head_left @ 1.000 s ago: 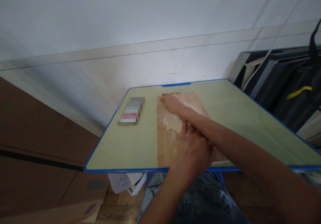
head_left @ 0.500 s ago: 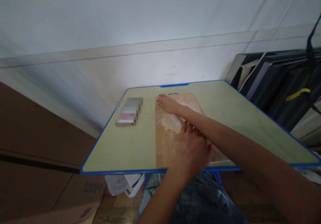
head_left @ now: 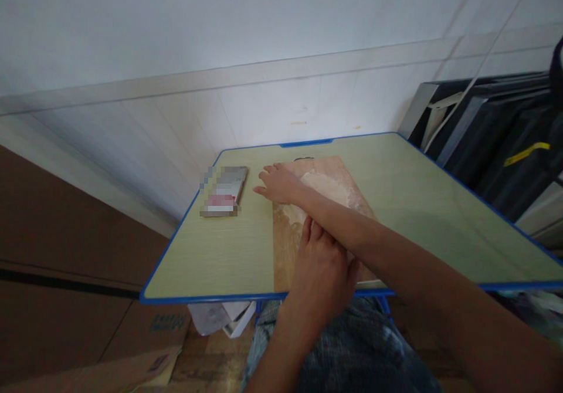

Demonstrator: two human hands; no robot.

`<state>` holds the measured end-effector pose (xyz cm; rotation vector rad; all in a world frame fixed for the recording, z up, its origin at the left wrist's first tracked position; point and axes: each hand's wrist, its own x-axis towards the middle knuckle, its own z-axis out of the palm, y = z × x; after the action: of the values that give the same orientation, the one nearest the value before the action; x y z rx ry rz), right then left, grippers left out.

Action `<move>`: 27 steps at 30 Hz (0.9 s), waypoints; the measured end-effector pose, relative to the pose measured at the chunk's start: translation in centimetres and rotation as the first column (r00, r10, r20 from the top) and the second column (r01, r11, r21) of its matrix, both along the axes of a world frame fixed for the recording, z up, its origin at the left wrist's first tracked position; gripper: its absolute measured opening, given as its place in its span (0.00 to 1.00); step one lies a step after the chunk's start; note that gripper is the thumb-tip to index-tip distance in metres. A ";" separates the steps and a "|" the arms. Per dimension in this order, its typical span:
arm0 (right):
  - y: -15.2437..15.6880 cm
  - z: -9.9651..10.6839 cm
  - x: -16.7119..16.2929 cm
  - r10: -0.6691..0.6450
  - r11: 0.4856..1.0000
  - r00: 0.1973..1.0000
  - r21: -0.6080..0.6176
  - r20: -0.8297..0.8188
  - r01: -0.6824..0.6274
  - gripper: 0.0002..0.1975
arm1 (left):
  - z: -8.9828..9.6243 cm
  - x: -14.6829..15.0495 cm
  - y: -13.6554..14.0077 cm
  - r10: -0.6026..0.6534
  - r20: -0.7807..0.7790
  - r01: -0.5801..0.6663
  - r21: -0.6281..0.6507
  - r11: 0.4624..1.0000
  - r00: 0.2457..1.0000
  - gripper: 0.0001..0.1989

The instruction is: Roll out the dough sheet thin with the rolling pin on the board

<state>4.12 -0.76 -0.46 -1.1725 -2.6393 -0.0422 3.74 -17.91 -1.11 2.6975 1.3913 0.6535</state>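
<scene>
A floured wooden board (head_left: 284,258) lies on the table with a sheet of pale dough (head_left: 329,187) on it, partly covered by my right forearm. My right hand (head_left: 279,183) reaches across to the far left edge of the board, its fingers spread past that edge and no object visible in them. My left hand (head_left: 328,264) is over the near part of the board, palm down, with fingers pointing forward beside the dough and thumb apart. What lies beneath its palm and under the forearm is hidden.
The pale table (head_left: 211,264) has a blue rim. A blurred-out flat item (head_left: 224,192) lies at its left. Dark panels (head_left: 492,129) lean at the right, brown cardboard (head_left: 79,264) stands at the left, and a white wall (head_left: 264,105) rises behind.
My right hand has moved left, off the dough and past the board's edge, and its fingers have spread. My left hand has shifted slightly left. More dough shows.
</scene>
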 end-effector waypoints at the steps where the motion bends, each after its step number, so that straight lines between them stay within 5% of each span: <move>1: 0.1 0.0 0.0 0.007 1.000 1.000 -0.012 -0.010 -0.007 0.23 | 0.0 0.1 0.1 -0.001 -0.007 0.001 0.003 1.000 1.000 0.20; 14: 2.1 -0.3 3.7 0.065 0.987 0.972 -0.131 -0.225 -0.097 0.15 | 0.1 3.4 2.2 -0.066 -0.056 0.066 -0.005 0.998 0.996 0.17; 27: -1.1 0.7 -0.8 -0.061 0.998 0.996 0.002 0.059 0.061 0.22 | -0.4 -0.2 -0.2 0.033 0.007 -0.033 -0.004 0.999 0.999 0.21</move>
<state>3.36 -1.82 0.22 -1.2710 -2.6532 -0.0901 3.58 -18.11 -1.53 2.6719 1.4365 0.6607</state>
